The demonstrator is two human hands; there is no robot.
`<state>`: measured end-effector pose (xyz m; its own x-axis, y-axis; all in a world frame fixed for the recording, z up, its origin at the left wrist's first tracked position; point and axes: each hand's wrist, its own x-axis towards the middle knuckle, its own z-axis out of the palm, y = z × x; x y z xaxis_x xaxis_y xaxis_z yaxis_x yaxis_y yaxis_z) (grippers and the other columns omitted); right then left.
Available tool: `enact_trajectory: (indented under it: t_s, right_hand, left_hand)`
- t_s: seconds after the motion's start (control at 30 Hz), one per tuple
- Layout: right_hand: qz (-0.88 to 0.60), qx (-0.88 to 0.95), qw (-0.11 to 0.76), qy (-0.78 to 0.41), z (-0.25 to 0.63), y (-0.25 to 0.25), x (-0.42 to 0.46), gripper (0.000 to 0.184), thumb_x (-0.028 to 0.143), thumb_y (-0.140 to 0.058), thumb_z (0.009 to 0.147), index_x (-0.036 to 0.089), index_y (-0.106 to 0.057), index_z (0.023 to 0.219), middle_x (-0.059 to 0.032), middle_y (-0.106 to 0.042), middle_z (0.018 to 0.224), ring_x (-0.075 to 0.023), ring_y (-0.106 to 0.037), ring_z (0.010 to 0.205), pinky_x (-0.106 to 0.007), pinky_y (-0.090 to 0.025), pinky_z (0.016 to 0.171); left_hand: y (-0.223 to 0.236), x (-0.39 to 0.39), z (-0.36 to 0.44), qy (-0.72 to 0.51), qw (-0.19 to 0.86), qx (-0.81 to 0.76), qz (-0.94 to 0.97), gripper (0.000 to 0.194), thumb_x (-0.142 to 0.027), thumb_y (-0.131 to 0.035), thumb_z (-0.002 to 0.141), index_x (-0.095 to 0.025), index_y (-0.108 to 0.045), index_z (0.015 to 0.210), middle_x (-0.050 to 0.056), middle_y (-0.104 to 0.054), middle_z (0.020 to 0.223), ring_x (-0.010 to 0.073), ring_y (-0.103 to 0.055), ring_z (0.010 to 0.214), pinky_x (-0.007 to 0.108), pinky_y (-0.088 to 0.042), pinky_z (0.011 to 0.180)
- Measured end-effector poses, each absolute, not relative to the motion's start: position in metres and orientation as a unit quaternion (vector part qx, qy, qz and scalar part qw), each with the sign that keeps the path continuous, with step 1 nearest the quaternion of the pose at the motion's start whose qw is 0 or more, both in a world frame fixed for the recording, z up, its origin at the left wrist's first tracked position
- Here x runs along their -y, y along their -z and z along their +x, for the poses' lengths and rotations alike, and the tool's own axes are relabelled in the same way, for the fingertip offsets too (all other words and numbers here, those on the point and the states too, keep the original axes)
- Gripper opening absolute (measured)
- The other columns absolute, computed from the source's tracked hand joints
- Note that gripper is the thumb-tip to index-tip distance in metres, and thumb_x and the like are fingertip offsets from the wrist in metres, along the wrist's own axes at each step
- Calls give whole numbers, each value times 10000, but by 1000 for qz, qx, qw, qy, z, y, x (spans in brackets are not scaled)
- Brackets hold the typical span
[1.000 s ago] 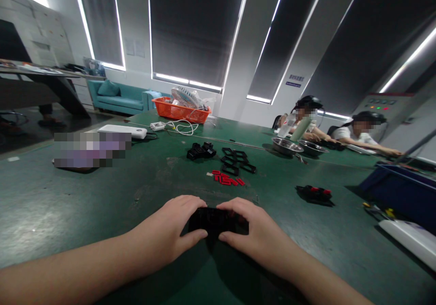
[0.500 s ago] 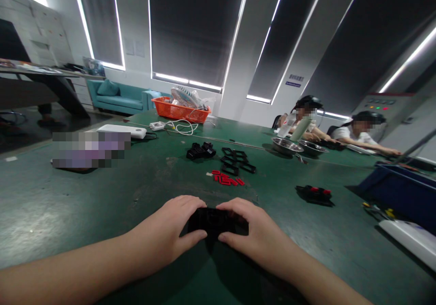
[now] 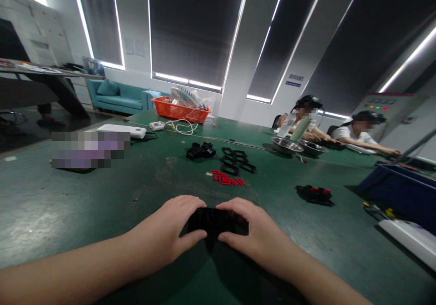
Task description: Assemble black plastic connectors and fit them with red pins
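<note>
On the green table [image 3: 85, 196] near its front edge, my left hand [image 3: 166, 232] and my right hand [image 3: 255, 234] both grip a small black plastic part [image 3: 213, 221] from either side, fingers curled over its top and thumbs beneath. The part rests low over the table. Beyond it lie several small red pieces [image 3: 227, 178], several black rectangular frames [image 3: 236, 160] and a clump of black parts [image 3: 200, 151]. An assembled black piece with red buttons [image 3: 315, 193] sits to the right.
An orange basket [image 3: 180, 111] with a fan, a white power strip [image 3: 157, 125] with cables and a white flat device [image 3: 123, 131] stand at the back left. Metal bowls [image 3: 286, 146] and two seated people are at the far right. A blue crate [image 3: 398, 191] and a white object [image 3: 408, 237] sit at right.
</note>
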<state>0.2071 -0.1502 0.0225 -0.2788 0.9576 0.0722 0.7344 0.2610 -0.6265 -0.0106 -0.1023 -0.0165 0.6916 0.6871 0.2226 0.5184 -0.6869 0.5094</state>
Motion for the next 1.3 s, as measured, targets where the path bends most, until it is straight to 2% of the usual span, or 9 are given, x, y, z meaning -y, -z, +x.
enact_trajectory:
  t_s: [0.33, 0.77, 1.3]
  right_hand:
    - [-555, 763, 226, -242, 207, -23, 150, 390, 116, -732, 702, 185, -674, 1081, -42, -685, 1052, -214, -599, 1009, -354, -439, 889]
    - [-558, 757, 230, -250, 206, -24, 151, 394, 108, -729, 697, 199, -678, 1077, -43, -686, 1066, -224, -596, 1027, -360, -431, 905]
    - [-561, 754, 232, -250, 204, -25, 151, 393, 89, -743, 684, 194, -683, 1058, -48, -691, 1056, -225, -601, 1018, -364, -435, 893]
  left_hand:
    - [16, 102, -9, -199, 213, -342, 893, 368, -240, -593, 849, -187, -573, 1212, 120, -624, 1253, 304, -553, 1185, 487, -425, 1032]
    - [16, 101, -9, -202, 212, -336, 895, 312, -253, -603, 855, -215, -593, 1165, 89, -649, 1206, 284, -578, 1143, 452, -456, 1003]
    - [14, 104, -9, -192, 216, -340, 895, 319, -221, -611, 854, -201, -590, 1171, 103, -639, 1234, 295, -564, 1174, 469, -445, 1020]
